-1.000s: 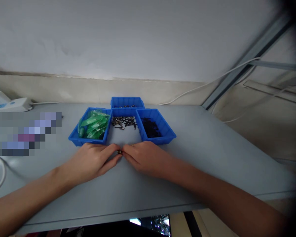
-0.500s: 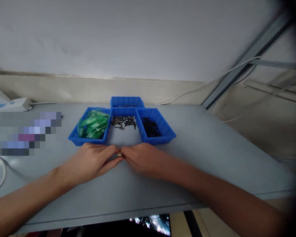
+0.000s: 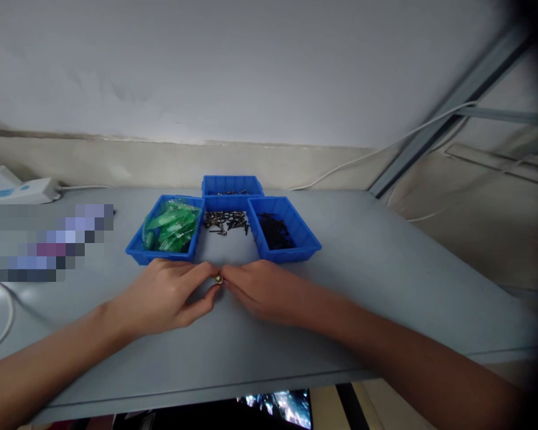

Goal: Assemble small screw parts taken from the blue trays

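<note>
A small screw (image 3: 219,279), its round brass-coloured head facing me, is held between both hands just above the table. My left hand (image 3: 168,292) pinches it from the left with thumb and forefinger. From the right, my right hand (image 3: 260,289) presses its closed fingertips against the same piece; whatever else lies inside those fingers is hidden. Just beyond the hands, a pile of dark and shiny screws (image 3: 226,221) lies on the table. The left blue bin (image 3: 137,257) holds green plastic bags (image 3: 173,227), and the right blue bin (image 3: 302,230) holds thin black pieces (image 3: 275,230).
A third blue bin (image 3: 232,184) with small metal parts stands at the back. White cables run along the wall. At the left are a white device (image 3: 31,192) and a blurred-out object (image 3: 58,242). The grey table's (image 3: 197,364) front edge is close to me; a lit screen (image 3: 282,406) shows below.
The left thumb has drawn back slightly from the right fingertips, widening the gap below the left forefinger. The screw stays almost in place, and the bins have not moved on the table.
</note>
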Demonstrator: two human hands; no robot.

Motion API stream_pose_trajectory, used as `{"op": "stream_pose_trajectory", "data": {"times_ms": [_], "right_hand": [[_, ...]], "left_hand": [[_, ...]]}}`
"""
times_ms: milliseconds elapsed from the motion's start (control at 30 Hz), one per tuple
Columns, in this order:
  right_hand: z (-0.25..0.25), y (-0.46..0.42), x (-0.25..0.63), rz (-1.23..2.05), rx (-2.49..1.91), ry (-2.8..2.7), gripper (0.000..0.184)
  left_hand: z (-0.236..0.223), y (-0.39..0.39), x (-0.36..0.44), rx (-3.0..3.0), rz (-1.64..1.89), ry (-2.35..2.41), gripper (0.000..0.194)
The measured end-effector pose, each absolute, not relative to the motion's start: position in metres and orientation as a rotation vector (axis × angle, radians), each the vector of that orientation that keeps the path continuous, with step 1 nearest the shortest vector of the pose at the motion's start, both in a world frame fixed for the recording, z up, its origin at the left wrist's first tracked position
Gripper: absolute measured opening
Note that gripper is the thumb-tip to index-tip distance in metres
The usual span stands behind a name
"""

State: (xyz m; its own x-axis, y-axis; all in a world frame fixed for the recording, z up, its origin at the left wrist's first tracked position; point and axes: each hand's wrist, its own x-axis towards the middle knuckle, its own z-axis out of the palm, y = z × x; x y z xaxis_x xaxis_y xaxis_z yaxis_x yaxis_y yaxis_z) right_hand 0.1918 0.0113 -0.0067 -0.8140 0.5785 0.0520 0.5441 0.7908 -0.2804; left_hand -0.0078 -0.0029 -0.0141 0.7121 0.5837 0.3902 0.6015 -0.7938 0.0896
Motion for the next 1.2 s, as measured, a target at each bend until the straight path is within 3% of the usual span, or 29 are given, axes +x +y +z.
{"op": "stream_pose_trajectory", "data": {"times_ms": [300,1200], "right_hand": [[-0.0094,0.0112,0.1917,0.179,-0.891,-2.833,0.020],[-0.0035,0.0095,0.1913,0.250,-0.915,-2.759,0.016]], "left_hand": [[-0.0156,-0.0007,-0.0064,-2.826,-0.503,-1.073,0.022],[-0.0164,-0.0004,-0.0046,-2.884,-0.382,-1.031,0.020]]}}
